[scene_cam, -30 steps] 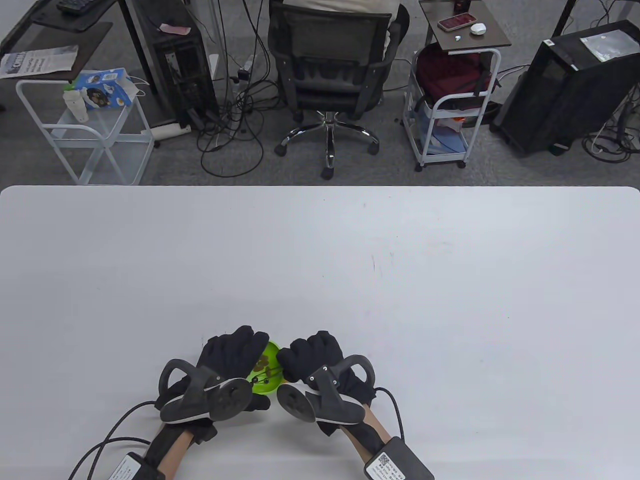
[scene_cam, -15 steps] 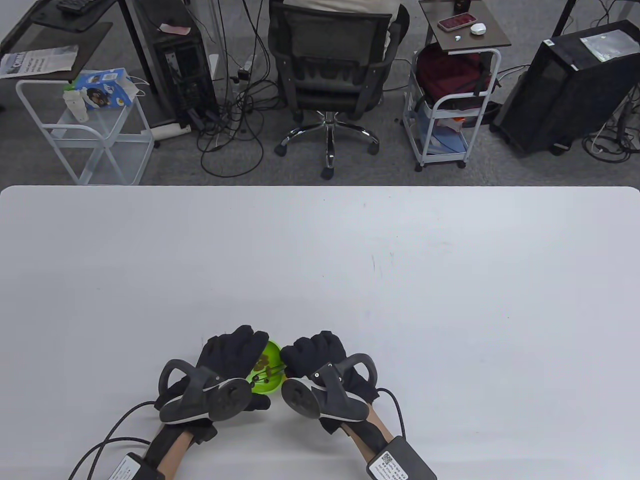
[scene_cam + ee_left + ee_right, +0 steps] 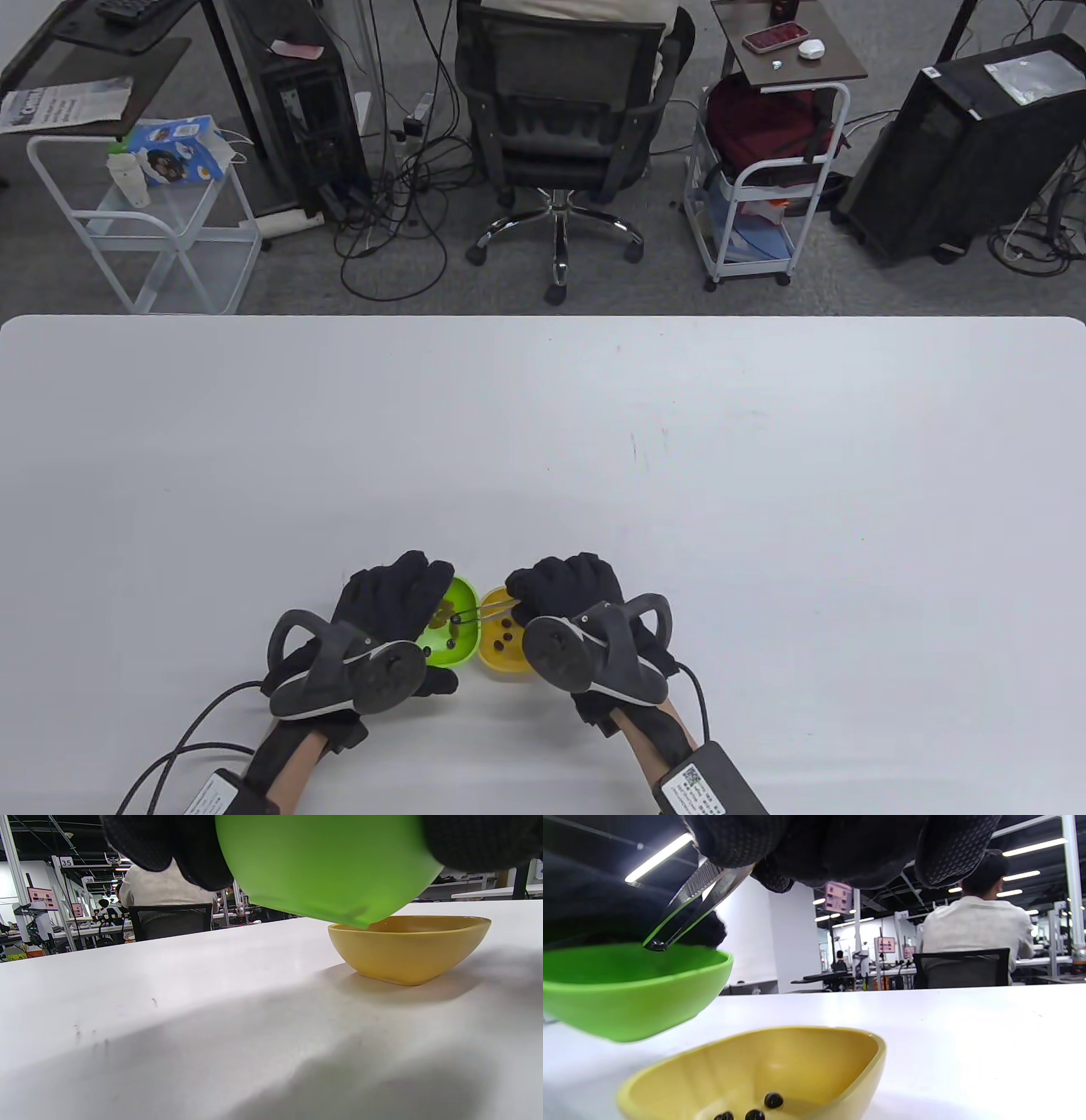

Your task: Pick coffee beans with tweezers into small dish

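My left hand [image 3: 399,607] holds a green dish [image 3: 458,594] tilted and lifted a little off the table; the left wrist view shows its underside [image 3: 326,866] clear of the tabletop. Coffee beans [image 3: 445,613] lie in it. A yellow dish [image 3: 492,658] stands on the table right beside it, with a few dark beans [image 3: 773,1099] inside. My right hand [image 3: 564,590] pinches metal tweezers [image 3: 691,906]. Their tips grip one bean [image 3: 655,945] just above the green dish's rim [image 3: 636,1001].
The white table [image 3: 679,475] stretches far and to both sides of the dishes. Both dishes sit near its front edge, almost touching. An office chair [image 3: 560,110] and carts stand on the floor beyond the far edge.
My right hand has moved right and back, uncovering the yellow dish. The tweezers now show, lifted out of the green dish with a bean in their tips. My left hand has stayed put.
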### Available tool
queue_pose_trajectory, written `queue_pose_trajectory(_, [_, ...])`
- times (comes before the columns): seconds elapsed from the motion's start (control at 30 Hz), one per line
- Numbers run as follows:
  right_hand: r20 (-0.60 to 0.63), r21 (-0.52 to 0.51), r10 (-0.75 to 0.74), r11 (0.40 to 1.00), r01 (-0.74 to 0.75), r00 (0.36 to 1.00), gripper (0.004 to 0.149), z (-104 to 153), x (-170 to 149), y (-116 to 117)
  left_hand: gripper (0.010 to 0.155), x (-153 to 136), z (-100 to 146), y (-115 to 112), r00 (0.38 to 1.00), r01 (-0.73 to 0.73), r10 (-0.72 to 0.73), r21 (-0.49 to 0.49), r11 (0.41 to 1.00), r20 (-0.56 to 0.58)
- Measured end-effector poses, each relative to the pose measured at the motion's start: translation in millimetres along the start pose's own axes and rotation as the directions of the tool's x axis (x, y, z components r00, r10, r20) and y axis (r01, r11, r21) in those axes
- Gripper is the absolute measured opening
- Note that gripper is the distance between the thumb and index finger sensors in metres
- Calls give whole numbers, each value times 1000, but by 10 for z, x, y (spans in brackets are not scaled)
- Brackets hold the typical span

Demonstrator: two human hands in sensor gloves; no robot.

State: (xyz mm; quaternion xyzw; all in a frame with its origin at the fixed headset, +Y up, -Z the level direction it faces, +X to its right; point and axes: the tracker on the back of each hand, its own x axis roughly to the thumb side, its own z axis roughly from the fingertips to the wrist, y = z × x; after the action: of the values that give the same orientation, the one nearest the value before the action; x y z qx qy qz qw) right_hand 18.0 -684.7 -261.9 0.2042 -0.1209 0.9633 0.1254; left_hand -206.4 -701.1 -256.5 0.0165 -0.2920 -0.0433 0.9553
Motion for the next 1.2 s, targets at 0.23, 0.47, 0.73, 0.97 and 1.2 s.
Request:
queue_pose_trajectory(0.23, [-72, -1, -46, 999, 46, 996, 43, 64, -244, -76, 109, 0, 0, 0, 1000, -2, 2, -4, 1000, 1])
queue_pose_trajectory(0.47, [-114, 22, -34, 999, 37, 993, 43, 77, -343, -65, 110, 0, 0, 2, 1000, 2, -2, -2, 1000, 1])
queue_pose_trajectory(0.73, [-130, 29, -27, 999, 31, 991, 44, 79, -372, -51, 109, 3, 1, 7, 1000, 1, -2, 1, 1000, 6])
queue_pose_trajectory(0.97, [-129, 17, -31, 999, 34, 991, 44, 83, -363, -49, 109, 10, 2, 9, 1000, 6, -6, 4, 1000, 9])
queue_pose_trajectory(1.2, [-71, -11, -36, 999, 36, 997, 45, 71, -239, -51, 109, 13, 2, 8, 1000, 6, -6, 2, 1000, 9])
